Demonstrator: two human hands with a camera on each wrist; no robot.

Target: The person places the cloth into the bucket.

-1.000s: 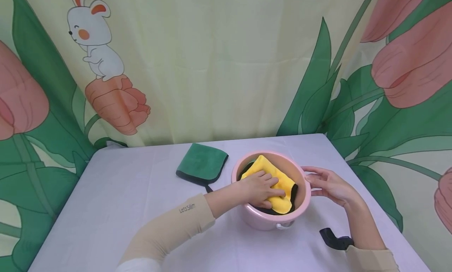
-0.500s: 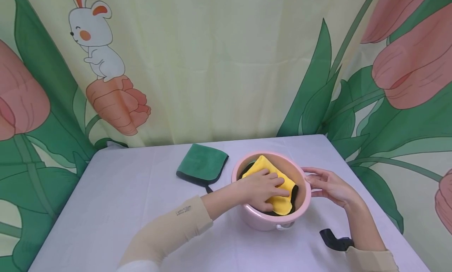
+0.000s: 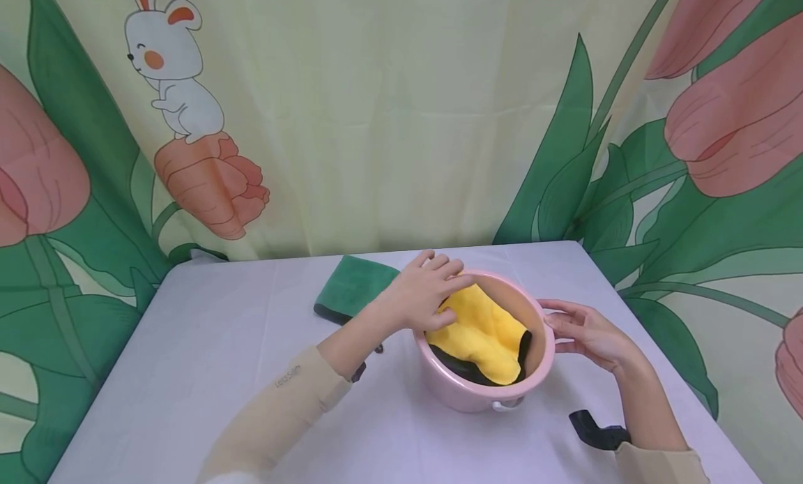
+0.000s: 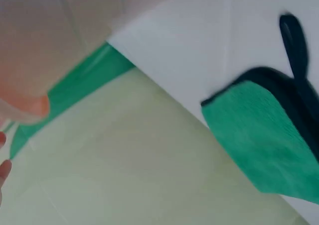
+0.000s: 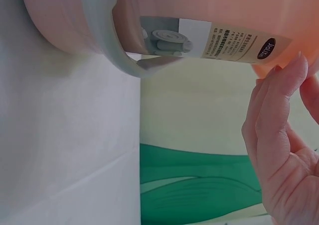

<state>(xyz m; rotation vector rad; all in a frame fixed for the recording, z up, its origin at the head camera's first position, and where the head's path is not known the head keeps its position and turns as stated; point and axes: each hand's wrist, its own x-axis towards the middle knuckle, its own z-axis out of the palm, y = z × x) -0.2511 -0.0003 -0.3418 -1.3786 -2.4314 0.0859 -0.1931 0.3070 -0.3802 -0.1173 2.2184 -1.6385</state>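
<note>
A pink bucket stands upright on the right half of the table, with a folded yellow cloth edged in black lying inside it. Above the bucket's left rim hangs my left hand, fingers spread and holding nothing; only its fingertips enter the left wrist view. At the opposite side, my right hand pinches the bucket's rim between thumb and fingers. Its fingers meet the bucket wall in the right wrist view. A green cloth with black edging lies left of the bucket, partly hidden by my left hand.
The bucket's pale handle hangs down against its side. A light cloth covers the table. Behind it hangs a printed curtain with a rabbit and tulips. A black strap piece sits at the right wrist.
My left hand has lifted off the yellow cloth and moved left and away from me, to over the rim. The yellow cloth stays in the bucket. My right hand keeps its place.
</note>
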